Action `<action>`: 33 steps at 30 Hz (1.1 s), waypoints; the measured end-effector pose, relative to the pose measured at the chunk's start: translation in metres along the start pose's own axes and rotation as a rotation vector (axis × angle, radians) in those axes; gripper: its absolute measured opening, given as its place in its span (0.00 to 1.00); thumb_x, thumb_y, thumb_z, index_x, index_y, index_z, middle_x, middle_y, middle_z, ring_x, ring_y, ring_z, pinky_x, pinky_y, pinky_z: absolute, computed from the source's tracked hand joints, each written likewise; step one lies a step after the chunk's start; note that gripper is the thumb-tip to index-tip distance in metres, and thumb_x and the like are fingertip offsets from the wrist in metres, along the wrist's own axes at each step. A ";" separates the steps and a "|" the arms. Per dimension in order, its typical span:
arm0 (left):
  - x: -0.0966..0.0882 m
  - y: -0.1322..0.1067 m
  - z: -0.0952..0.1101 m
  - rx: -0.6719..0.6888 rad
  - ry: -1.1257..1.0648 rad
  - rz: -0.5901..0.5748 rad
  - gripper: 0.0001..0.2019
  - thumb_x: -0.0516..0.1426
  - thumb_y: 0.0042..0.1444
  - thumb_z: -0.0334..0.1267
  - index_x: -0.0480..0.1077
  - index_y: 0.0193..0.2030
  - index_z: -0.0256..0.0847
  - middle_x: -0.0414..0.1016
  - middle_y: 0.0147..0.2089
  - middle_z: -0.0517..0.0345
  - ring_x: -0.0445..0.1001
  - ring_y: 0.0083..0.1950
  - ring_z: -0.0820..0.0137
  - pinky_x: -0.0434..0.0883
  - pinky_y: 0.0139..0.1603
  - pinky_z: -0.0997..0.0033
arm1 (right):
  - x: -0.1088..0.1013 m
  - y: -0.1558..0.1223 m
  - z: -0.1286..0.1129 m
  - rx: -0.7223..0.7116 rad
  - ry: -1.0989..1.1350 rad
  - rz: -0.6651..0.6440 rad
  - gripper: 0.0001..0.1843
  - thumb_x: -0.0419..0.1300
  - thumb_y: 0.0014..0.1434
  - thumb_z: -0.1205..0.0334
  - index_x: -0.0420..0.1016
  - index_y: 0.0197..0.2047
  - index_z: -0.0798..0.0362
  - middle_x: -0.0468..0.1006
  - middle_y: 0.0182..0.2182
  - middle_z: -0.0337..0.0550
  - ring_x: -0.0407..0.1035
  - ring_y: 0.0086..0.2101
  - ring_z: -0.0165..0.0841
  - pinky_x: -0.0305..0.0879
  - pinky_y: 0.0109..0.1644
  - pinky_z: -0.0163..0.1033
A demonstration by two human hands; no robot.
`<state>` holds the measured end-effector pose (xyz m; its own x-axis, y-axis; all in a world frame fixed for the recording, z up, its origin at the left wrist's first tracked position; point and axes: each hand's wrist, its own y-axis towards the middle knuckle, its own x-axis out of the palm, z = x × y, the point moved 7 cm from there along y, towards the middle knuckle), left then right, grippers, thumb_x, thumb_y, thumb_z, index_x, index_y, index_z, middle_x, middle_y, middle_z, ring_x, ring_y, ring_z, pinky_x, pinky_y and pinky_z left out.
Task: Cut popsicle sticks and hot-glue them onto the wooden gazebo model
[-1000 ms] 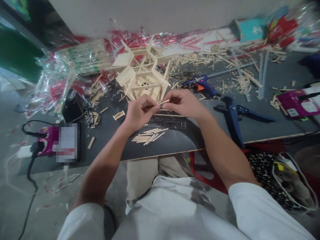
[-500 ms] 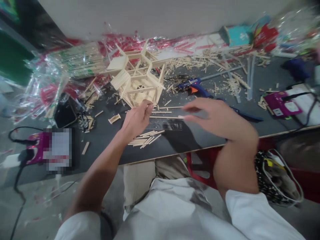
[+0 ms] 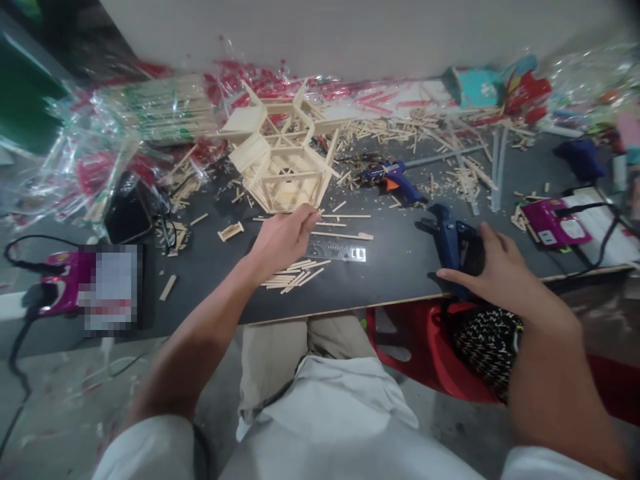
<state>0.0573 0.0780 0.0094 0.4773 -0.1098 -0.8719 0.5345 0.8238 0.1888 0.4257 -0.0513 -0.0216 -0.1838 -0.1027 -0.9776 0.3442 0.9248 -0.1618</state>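
My left hand hovers over the black work board with its fingertips pinched together; what they hold is too small to make out. Just beyond it stands a model built of thin wooden sticks. A small heap of cut sticks lies under the wrist, and a clear ruler beside it. My right hand is at the board's front right, with thumb and fingers curled round the handles of a dark blue cutter.
A blue glue gun lies behind the cutter. Loose sticks and offcuts litter the back, with plastic wrap at the left. Purple devices sit at the right and the left. A red stool and a patterned bag are below the board.
My right hand let go of the stick that both hands held, swung right and came down on the blue cutter. My left hand stayed near the model, still pinched.
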 end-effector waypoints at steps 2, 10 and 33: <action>0.002 0.000 0.000 0.006 0.006 0.002 0.20 0.44 0.74 0.46 0.74 0.53 0.39 0.80 0.33 0.51 0.77 0.30 0.65 0.65 0.33 0.67 | -0.001 -0.001 -0.004 -0.037 -0.022 0.028 0.52 0.59 0.61 0.42 0.51 0.76 0.71 0.56 0.71 0.76 0.52 0.72 0.61 0.51 0.76 0.54; 0.001 -0.003 0.005 0.037 -0.104 0.029 0.18 0.44 0.74 0.43 0.74 0.47 0.39 0.79 0.30 0.53 0.75 0.27 0.66 0.65 0.32 0.67 | -0.008 -0.007 -0.014 -0.181 -0.191 0.070 0.31 0.50 0.65 0.60 0.62 0.68 0.69 0.70 0.59 0.82 0.65 0.64 0.61 0.60 0.69 0.59; -0.009 -0.005 0.009 0.099 -0.102 0.128 0.17 0.46 0.73 0.41 0.75 0.44 0.40 0.81 0.32 0.52 0.73 0.25 0.69 0.64 0.30 0.68 | -0.010 -0.041 -0.218 -0.430 0.647 -0.211 0.07 0.54 0.65 0.56 0.69 0.39 0.49 0.76 0.40 0.47 0.72 0.40 0.41 0.69 0.48 0.46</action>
<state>0.0563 0.0698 0.0205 0.6112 -0.0678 -0.7885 0.5286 0.7764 0.3431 0.2129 -0.0080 0.0243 -0.7476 -0.1808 -0.6390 -0.1184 0.9831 -0.1398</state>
